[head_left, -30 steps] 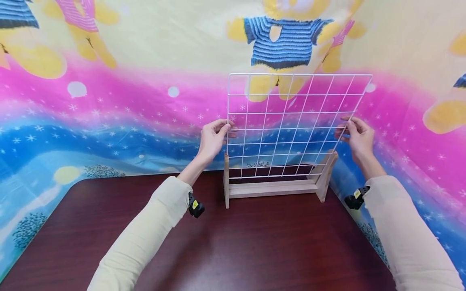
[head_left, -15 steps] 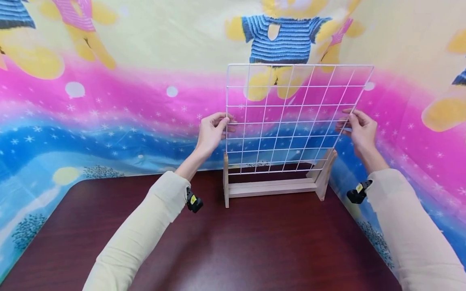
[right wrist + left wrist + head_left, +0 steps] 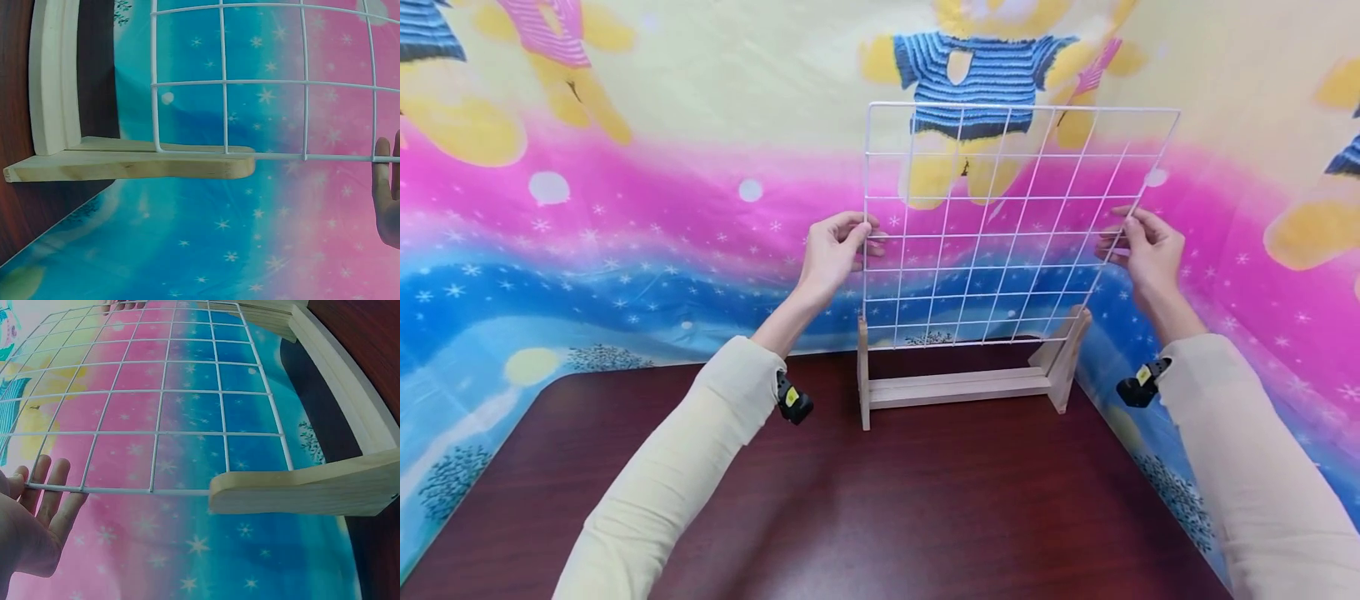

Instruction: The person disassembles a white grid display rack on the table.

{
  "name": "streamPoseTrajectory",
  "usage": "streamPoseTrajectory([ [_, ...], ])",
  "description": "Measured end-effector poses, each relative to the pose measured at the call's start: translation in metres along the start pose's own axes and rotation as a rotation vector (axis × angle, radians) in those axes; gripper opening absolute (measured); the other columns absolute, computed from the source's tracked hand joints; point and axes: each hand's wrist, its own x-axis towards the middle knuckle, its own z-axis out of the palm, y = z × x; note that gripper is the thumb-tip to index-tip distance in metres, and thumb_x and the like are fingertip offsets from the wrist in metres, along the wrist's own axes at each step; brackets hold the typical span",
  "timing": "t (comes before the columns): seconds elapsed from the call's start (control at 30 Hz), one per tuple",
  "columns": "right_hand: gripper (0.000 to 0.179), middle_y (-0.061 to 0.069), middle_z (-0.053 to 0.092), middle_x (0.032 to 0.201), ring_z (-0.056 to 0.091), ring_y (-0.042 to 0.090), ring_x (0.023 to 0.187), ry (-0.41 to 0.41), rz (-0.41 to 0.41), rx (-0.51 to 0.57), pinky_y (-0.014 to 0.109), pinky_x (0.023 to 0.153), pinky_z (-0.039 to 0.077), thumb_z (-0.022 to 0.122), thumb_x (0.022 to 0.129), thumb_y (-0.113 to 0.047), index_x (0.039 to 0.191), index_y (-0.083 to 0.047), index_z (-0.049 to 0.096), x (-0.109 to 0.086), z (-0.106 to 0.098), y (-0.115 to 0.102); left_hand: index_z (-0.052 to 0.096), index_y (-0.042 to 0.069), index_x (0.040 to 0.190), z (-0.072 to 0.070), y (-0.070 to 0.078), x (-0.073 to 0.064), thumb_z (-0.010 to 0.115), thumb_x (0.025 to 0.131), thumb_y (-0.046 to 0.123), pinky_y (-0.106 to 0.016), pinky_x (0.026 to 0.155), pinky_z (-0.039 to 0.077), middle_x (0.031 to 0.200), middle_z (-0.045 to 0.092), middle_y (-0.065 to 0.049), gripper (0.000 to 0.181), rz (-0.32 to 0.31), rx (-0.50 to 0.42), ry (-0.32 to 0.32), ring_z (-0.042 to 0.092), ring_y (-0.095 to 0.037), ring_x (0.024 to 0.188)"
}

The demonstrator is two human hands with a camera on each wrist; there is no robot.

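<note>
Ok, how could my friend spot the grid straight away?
Find the dark red table, then the stand near its far edge. Look up from there, between the left hand and right hand, which pinch the sides of the grid. Unlike the solid wooden stand, it's thin white wire crossed into see-through squares.

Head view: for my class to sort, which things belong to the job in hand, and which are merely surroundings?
In the job:
white wire grid
wooden stand
left hand and right hand, pinching the grid's side edges

Just surroundings:
dark red table, under the stand
printed cloth behind
black wrist cameras
</note>
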Motion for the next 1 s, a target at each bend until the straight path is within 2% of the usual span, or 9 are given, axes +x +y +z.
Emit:
streamPoseTrajectory([
  [0.1,0.023,0.016,0.07,0.079,0.07,0.024,0.063,-0.004,-0.01,0.005,0.033,0.059,0.058,0.052,0.098,-0.004,0.113,0.007,0.066,0.003,0.002,-0.005,0.064,-0.007,0.113,0.0,0.005,0.002,0.053,0.1,0.01,-0.055,0.083,0.053,0.1,0.071,-0.017,0.024,-0.006,-0.012,-0.005,0.069,-0.036,0.088],
  [0.3,0.023,0.018,0.071,0.081,0.071,0.026,0.064,-0.016,0.025,0.025,0.035,0.061,0.058,0.054,0.097,-0.005,0.113,0.005,0.067,0.008,0.004,-0.015,0.064,-0.006,0.113,0.0,0.013,0.006,0.054,0.099,0.012,-0.053,0.085,0.053,0.1,0.071,-0.017,0.025,-0.019,-0.007,0.004,0.069,-0.036,0.088],
  [0.57,0.022,0.018,0.071,0.08,0.07,0.027,0.064,-0.028,0.048,0.051,0.035,0.06,0.059,0.052,0.098,-0.005,0.111,0.005,0.068,0.01,0.004,-0.023,0.064,-0.004,0.117,0.0,0.021,0.01,0.054,0.099,0.014,-0.048,0.08,0.056,0.105,0.069,-0.02,0.027,-0.037,0.012,-0.014,0.068,-0.036,0.089],
  [0.73,0.022,0.017,0.071,0.082,0.071,0.026,0.066,-0.017,0.058,0.031,0.035,0.061,0.059,0.055,0.097,-0.007,0.111,0.003,0.069,0.012,0.007,-0.027,0.063,-0.007,0.115,-0.001,0.025,0.012,0.054,0.099,0.011,-0.052,0.082,0.054,0.105,0.069,-0.021,0.026,-0.014,-0.011,-0.008,0.069,-0.035,0.086],
  [1.0,0.022,0.016,0.071,0.082,0.071,0.025,0.067,0.0,0.072,0.023,0.036,0.061,0.058,0.055,0.097,-0.007,0.112,0.002,0.069,0.017,0.011,-0.033,0.064,-0.005,0.115,-0.002,0.031,0.013,0.054,0.099,0.011,-0.051,0.082,0.054,0.103,0.069,-0.02,0.025,0.0,0.008,-0.003,0.07,-0.031,0.084],
])
